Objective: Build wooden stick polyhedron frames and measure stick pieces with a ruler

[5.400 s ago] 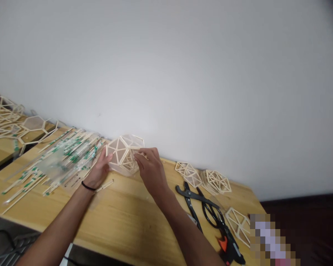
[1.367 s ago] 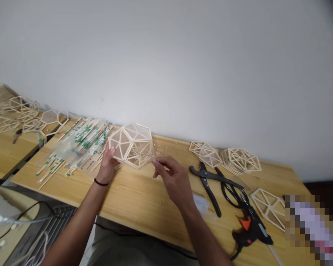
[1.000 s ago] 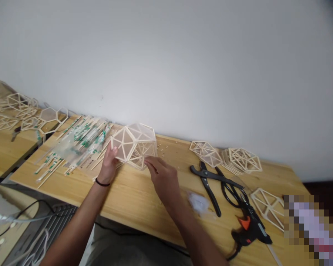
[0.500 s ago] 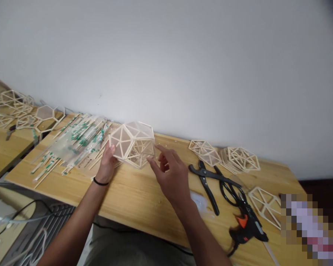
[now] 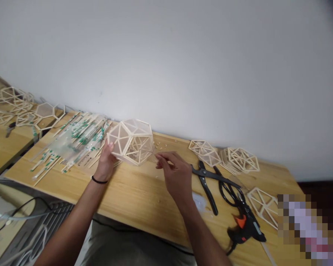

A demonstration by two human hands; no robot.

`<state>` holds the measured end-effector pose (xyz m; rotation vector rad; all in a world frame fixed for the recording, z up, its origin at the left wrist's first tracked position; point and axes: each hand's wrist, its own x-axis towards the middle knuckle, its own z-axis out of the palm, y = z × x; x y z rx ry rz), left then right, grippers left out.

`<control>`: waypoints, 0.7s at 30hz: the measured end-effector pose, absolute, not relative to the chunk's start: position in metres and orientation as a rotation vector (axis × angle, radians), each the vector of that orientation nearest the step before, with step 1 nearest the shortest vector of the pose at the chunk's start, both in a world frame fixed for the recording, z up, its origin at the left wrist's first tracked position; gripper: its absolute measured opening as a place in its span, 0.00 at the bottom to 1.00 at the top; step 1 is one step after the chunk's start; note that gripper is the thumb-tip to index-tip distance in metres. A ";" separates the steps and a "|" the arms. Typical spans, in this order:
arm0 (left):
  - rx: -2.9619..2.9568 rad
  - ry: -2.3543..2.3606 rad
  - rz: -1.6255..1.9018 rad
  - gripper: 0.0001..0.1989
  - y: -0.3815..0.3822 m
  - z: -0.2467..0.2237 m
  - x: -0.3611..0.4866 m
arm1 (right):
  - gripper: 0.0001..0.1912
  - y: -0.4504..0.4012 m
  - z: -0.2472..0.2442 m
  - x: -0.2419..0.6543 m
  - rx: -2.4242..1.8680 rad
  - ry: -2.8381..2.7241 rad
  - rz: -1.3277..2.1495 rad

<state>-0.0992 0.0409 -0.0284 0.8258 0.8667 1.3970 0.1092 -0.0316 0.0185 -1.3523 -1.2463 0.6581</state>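
My left hand [image 5: 106, 162], with a black band at the wrist, grips the lower left edge of a pale wooden stick structure [image 5: 130, 142]. The structure has several polygon faces, some backed with translucent sheet, and is held above the table. Just right of it is my right hand [image 5: 173, 171], thumb and fingertips pinched together. Whatever may be between those fingertips is too small to make out. Sticks and plastic wrappers with green print [image 5: 86, 135] lie to the left of the structure.
Black pliers [image 5: 207, 188], black-handled scissors [image 5: 227, 192] and a glue gun [image 5: 246, 225] lie on the wooden table [image 5: 133, 203] at right. Stick panels [image 5: 242, 159] stand by the wall. More frames [image 5: 15, 98] are at far left. A pixelated patch covers the lower right.
The fingers of my right hand have closed into a pinch and moved slightly away from the structure. The structure has turned and shifted slightly left in my left hand.
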 end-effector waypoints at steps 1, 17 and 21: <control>0.824 0.866 1.409 0.30 0.041 -0.028 -0.098 | 0.10 -0.031 0.016 0.107 -1.351 -1.187 0.734; 0.846 0.902 1.424 0.30 0.037 -0.028 -0.093 | 0.08 -0.025 0.010 0.091 -1.408 -1.026 0.834; 0.856 0.893 1.400 0.28 0.037 -0.029 -0.093 | 0.10 -0.020 0.009 0.091 -1.463 -1.550 0.544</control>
